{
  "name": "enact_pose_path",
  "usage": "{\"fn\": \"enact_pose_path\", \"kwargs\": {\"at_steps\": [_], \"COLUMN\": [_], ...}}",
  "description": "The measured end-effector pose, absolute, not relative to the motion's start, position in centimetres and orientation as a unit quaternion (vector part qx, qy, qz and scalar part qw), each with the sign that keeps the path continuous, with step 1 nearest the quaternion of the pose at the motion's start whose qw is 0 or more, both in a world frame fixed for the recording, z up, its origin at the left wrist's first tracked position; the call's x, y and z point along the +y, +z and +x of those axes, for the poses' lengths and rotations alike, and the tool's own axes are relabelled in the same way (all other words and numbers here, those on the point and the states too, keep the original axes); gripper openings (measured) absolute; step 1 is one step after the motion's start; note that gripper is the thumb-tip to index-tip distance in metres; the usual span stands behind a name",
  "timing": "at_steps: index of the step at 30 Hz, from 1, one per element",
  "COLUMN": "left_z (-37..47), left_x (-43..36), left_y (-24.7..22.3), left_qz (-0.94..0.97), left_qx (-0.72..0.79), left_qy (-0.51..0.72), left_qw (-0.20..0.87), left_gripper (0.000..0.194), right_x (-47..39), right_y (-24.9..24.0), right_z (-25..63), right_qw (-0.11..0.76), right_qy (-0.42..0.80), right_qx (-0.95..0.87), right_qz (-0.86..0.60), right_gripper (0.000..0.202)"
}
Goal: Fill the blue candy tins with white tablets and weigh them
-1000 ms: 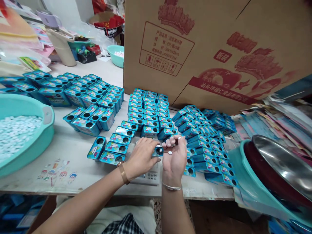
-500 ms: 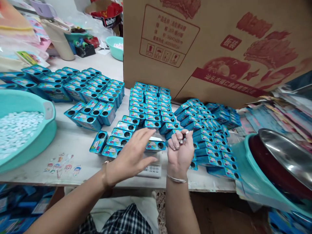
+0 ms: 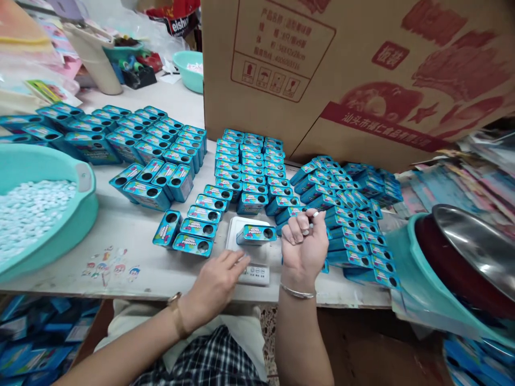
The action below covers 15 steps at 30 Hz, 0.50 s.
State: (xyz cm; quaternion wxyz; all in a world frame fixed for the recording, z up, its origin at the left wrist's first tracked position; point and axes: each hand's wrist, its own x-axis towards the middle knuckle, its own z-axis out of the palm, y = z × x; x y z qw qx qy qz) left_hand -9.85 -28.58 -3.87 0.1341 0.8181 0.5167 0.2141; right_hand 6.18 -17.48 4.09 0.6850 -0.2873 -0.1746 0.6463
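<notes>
A small white kitchen scale (image 3: 232, 236) sits at the table's front edge. On its plate stands a blue candy tin (image 3: 259, 234) with a round dark hole in its top. My left hand (image 3: 215, 284) is at the scale's front left corner, fingers stretched toward the panel, holding nothing visible. To the right of the tin, my right hand (image 3: 306, 244) is raised, palm turned up and fingers curled. A small white candy (image 3: 316, 214) shows between its thumb and forefinger; further white pieces show among the fingers, partly hidden. Several similar blue tins (image 3: 195, 244) stand left of the scale.
Rows of blue tins (image 3: 253, 171) fill the table's middle and right. A turquoise basin (image 3: 86, 209) of white candies stands left. A large cardboard box (image 3: 298, 53) rises behind. A metal bowl (image 3: 478, 252) lies right. Below the table are more blue tins (image 3: 36, 343).
My left hand has drawn back and down from above the scale, uncovering the tin and plate. My right hand remains closed beside the tin. The view has shifted slightly.
</notes>
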Motion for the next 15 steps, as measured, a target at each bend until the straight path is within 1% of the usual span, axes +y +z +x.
{"fn": "enact_pose_path", "kwargs": {"at_steps": [3,7,9,11,13,15], "left_z": [-8.3,-8.2,-8.8,-9.6,-10.7,-11.5], "left_x": [-26.8,-26.4,-27.1,-27.9,-28.4,-28.0], "left_y": [-5.1,-6.7,-6.5,-4.9,-2.1,1.2], "left_qz": [0.837,0.837,0.83,0.8,0.743,0.694], "left_qx": [0.509,0.507,0.496,0.48,0.481,0.513], "left_qy": [0.166,0.179,0.229,0.335,0.442,0.486], "left_qw": [0.114,0.106,0.112,0.13,0.146,0.138], "left_gripper": [0.033,0.031,0.028,0.028,0.033,0.039], "right_x": [-17.7,-17.8,-17.8,-17.7,-17.7,-17.6], "right_y": [4.2,4.0,3.8,3.5,3.3,3.3], "right_z": [6.6,7.3,7.5,7.6,7.7,7.6], "right_qw": [0.689,0.698,0.696,0.691,0.689,0.689], "right_qy": [0.641,0.631,0.634,0.64,0.644,0.645], "right_qx": [-0.175,-0.174,-0.171,-0.166,-0.16,-0.155], "right_qz": [-0.29,-0.291,-0.29,-0.291,-0.293,-0.293], "right_gripper": [0.021,0.021,0.021,0.021,0.021,0.022]}}
